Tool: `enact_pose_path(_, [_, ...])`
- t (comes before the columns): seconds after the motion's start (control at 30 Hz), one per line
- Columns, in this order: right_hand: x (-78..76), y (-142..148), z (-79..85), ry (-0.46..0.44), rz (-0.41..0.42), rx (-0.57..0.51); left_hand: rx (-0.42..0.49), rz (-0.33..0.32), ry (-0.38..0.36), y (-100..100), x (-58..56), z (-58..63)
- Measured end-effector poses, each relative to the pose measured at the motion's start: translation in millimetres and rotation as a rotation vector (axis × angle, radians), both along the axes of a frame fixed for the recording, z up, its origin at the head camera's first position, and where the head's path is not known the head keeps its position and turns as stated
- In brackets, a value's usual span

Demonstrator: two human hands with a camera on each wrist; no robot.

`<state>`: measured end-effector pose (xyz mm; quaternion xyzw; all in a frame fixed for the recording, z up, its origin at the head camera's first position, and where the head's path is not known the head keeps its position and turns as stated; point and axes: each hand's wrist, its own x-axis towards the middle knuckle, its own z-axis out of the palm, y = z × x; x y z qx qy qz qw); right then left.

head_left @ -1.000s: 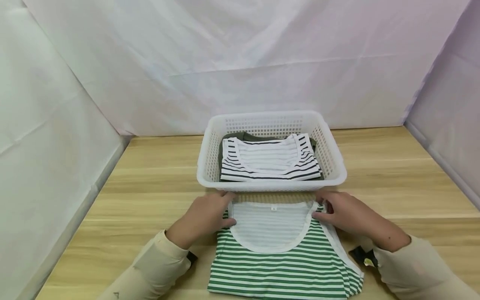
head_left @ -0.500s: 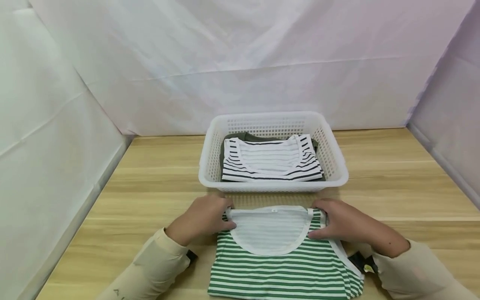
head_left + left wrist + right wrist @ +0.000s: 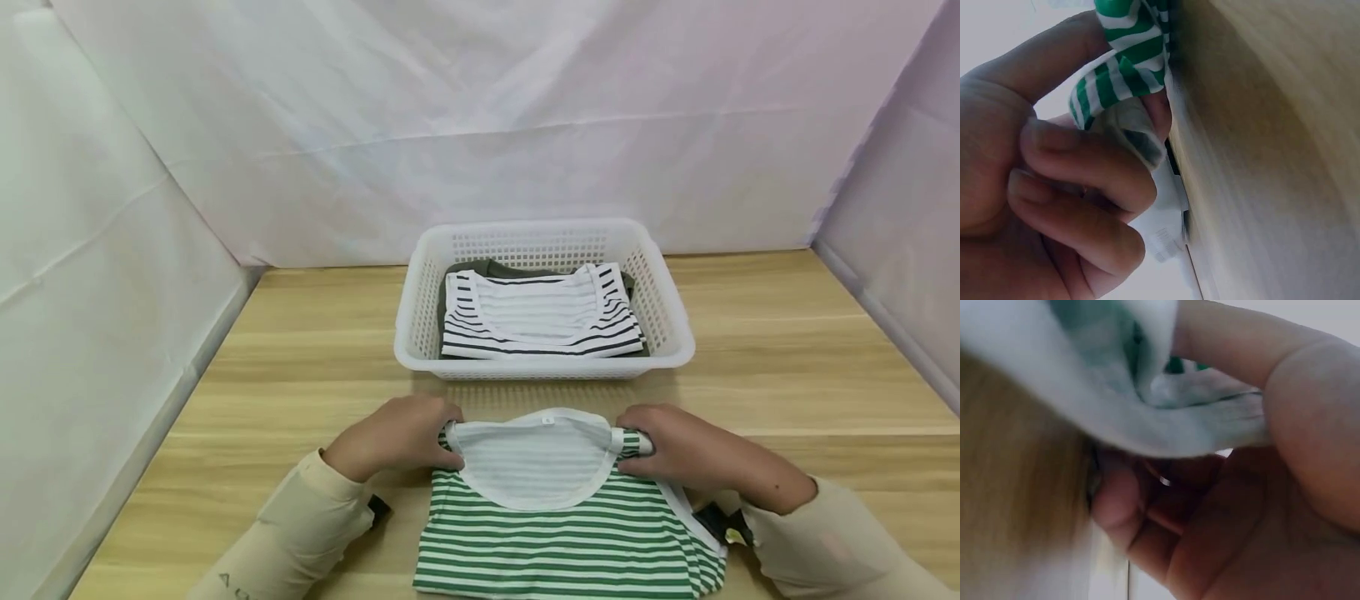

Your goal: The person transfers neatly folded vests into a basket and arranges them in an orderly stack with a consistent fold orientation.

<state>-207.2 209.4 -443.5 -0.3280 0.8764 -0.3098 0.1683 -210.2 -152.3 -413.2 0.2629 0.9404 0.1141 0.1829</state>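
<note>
A green-and-white striped tank top (image 3: 551, 542) lies on the table with its neckline towards the basket. My left hand (image 3: 401, 437) pinches its left shoulder strap; in the left wrist view the striped strap (image 3: 1129, 75) is folded between thumb and fingers, the other fingers curled. At the opposite strap, my right hand (image 3: 671, 446) grips the cloth, and the strap's end bends over towards me. The right wrist view shows the white trim (image 3: 1147, 428) between thumb and fingers. Between both hands the back neck edge stands slightly raised.
A white plastic basket (image 3: 543, 370) stands just beyond the hands. Inside lies a folded black-and-white striped top (image 3: 540, 342) over dark green cloth (image 3: 491, 268). White sheeting (image 3: 480, 125) encloses the wooden table (image 3: 300, 350) at the back and sides.
Both hands have drawn slightly towards the person, bringing the straps with them. The right strap has folded over, and the neckline's back edge has risen into a curve.
</note>
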Motion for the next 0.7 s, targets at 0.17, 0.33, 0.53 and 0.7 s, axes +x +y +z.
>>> enact_pose_path(0.17, [1.8,0.5,1.5,-0.021,0.036,-0.034,0.028,-0.041,-0.037,-1.2,-3.3,-1.7])
enact_pose_path(0.33, [1.8,2.2,4.2,-0.093,0.044,-0.036,0.098,-0.099,-0.105,-3.5,-6.6,-1.6])
enact_pose_path(0.53, [0.5,2.7,6.9,-0.170,0.088,-0.011,0.198,-0.139,-0.160,-5.7,-11.3,-2.6])
enact_pose_path(0.7, [2.0,4.7,4.3,-0.158,0.147,-0.054,0.238,-0.138,-0.219,-7.4,-12.0,-3.2])
